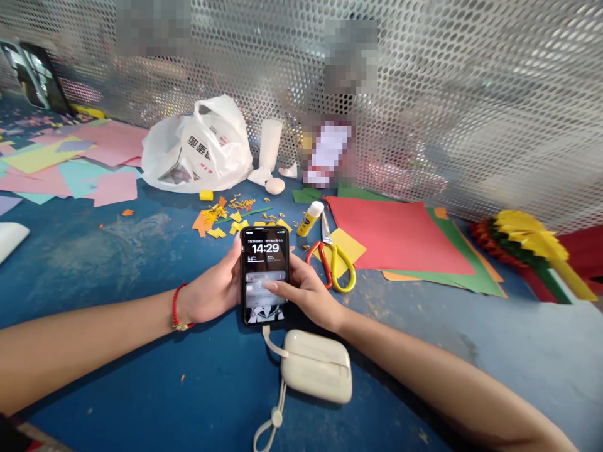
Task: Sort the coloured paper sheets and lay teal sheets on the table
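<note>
Across the blue floor (pixel 94 301), before a perforated metal screen (pixel 452 94), my left hand (pixel 210 292) grips a smartphone (pixel 264 276) by its edge. My right hand (pixel 306 295) holds the other side, one fingertip (pixel 269 285) on the glass. A cable (pixel 268 342) runs down to a cream power bank (pixel 316 366); red-and-yellow scissors (pixel 331 270) lie just beside my right hand.

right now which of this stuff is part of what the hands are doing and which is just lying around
In use: smartphone, held by the left hand and touched by the right hand; cream power bank, cabled to it.

Lying about: scissors, glue stick, red paper sheet, yellow paper scraps, white plastic bag.
</note>
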The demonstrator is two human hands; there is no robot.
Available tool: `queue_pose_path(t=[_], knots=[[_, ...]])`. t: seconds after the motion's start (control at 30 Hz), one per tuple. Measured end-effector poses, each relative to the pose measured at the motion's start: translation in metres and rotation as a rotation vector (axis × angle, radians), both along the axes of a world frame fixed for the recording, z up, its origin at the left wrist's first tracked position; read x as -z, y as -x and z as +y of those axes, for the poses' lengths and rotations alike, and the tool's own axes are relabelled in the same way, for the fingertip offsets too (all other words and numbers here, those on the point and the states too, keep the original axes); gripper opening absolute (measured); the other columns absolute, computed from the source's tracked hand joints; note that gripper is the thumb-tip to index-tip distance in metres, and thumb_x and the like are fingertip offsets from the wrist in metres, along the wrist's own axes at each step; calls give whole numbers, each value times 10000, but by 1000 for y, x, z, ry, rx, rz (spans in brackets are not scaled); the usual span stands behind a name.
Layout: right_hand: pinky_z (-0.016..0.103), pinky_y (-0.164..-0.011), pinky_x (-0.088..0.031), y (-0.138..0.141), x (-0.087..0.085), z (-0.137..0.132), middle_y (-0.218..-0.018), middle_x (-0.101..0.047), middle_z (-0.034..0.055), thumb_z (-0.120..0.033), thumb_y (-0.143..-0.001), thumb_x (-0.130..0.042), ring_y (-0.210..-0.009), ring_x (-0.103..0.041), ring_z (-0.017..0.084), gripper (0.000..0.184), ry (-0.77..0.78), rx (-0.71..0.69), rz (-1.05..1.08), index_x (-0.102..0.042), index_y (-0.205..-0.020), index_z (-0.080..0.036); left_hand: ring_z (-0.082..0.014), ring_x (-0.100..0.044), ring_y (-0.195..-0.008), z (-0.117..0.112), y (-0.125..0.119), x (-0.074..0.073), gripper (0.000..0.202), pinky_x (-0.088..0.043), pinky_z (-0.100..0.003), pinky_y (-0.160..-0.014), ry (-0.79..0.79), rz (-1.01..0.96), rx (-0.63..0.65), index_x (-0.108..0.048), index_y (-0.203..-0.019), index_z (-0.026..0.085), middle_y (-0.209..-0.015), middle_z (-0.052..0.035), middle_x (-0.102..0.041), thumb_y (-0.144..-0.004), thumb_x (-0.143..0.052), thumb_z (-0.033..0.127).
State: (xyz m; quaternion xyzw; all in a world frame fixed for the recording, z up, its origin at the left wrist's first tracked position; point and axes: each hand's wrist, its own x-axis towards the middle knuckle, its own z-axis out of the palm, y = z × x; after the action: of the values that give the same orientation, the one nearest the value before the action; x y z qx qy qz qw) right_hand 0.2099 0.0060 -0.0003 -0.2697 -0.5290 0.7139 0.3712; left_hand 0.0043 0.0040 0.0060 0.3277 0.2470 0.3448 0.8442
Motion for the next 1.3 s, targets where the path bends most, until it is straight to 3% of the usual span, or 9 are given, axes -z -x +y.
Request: queue_pose_path(t=[0.2, 0.33, 0.5, 0.67, 0.73, 0.9, 1.03, 1.13, 1.3], knots=[[370, -978, -629, -1, -3, -1, -1248, -752, 44, -477, -885, -870, -1110, -734, 203, 586, 24, -27, 14, -601, -1355, -254, -321, -585, -1438, 2, 2, 4, 686, -440, -495, -1229, 19, -54, 8, -721, -1432, 286, -1414, -90, -739, -1032, -515, 803], [423, -1061, -612, -5, -3, 1, -1313, -738, 62, -524, -896, -843, -1196, -713, 236, 622, 25, -21, 24, -597, -1398, -252, -298, -611, -1413, 2, 2, 3, 678, -455, -450, -1203, 42, -112, -2, -680, -1476, 224, -1457, -110, -715, -1093, -460, 739], [456, -1090, -612, -3, -4, 0, -1370, -721, 63, -411, -789, -942, -1231, -722, 257, 793, 33, -85, -36, -517, -1447, -287, -303, -590, -1439, 0, -1, -3, 660, -479, -427, -1178, 68, -84, -56, -672, -1488, 214, -1537, -108, -660, -1090, -522, 719], [476, -1087, -602, 14, -10, -11, -1254, -738, 73, -410, -577, -1057, -1198, -714, 291, 861, -67, 233, -195, -573, -1268, -240, -254, -612, -1414, -7, -7, 1, 641, -476, -367, -1174, 29, -37, -147, -672, -1484, 258, -1487, -49, -702, -1112, -435, 724], [455, -1066, -612, 16, -14, -12, -1255, -735, 73, -395, -532, -1076, -1204, -704, 291, 888, -67, 231, -176, -570, -1246, -242, -262, -622, -1398, -9, -8, 3, 643, -490, -377, -1161, 22, -1, -163, -661, -1502, 288, -1454, -33, -724, -1102, -436, 738], [425, -1028, -633, 2, -12, -5, -1313, -728, 60, -463, -711, -989, -1217, -704, 268, 809, 26, 0, -43, -528, -1349, -272, -334, -638, -1371, -9, -9, -2, 735, -450, -481, -1209, 10, 65, -136, -562, -1606, 244, -1359, -100, -766, -1097, -418, 754], [429, -1082, -599, -5, -8, 1, -1371, -712, 72, -602, -906, -797, -1269, -687, 264, 671, -1, -22, -37, -554, -1423, -250, -383, -616, -1398, -7, -8, -5, 739, -456, -528, -1195, -40, 29, -82, -606, -1567, 304, -1331, -113, -776, -1038, -487, 807], [436, -1144, -566, -6, -7, 2, -1439, -690, 73, -581, -927, -776, -1344, -655, 272, 615, 18, -13, -14, -581, -1407, -251, -392, -613, -1409, -7, -8, -4, 652, -477, -527, -1162, -45, 21, -73, -636, -1530, 364, -1319, -99, -784, -1031, -544, 773], [442, -1087, -607, -12, -8, 5, -1368, -726, 59, -418, -844, -889, -1252, -709, 260, 698, 66, -126, -41, -524, -1421, -273, -375, -631, -1384, -8, -8, -4, 768, -442, -540, -1218, 61, 94, -137, -563, -1609, 238, -1362, -120, -765, -1081, -414, 776]])
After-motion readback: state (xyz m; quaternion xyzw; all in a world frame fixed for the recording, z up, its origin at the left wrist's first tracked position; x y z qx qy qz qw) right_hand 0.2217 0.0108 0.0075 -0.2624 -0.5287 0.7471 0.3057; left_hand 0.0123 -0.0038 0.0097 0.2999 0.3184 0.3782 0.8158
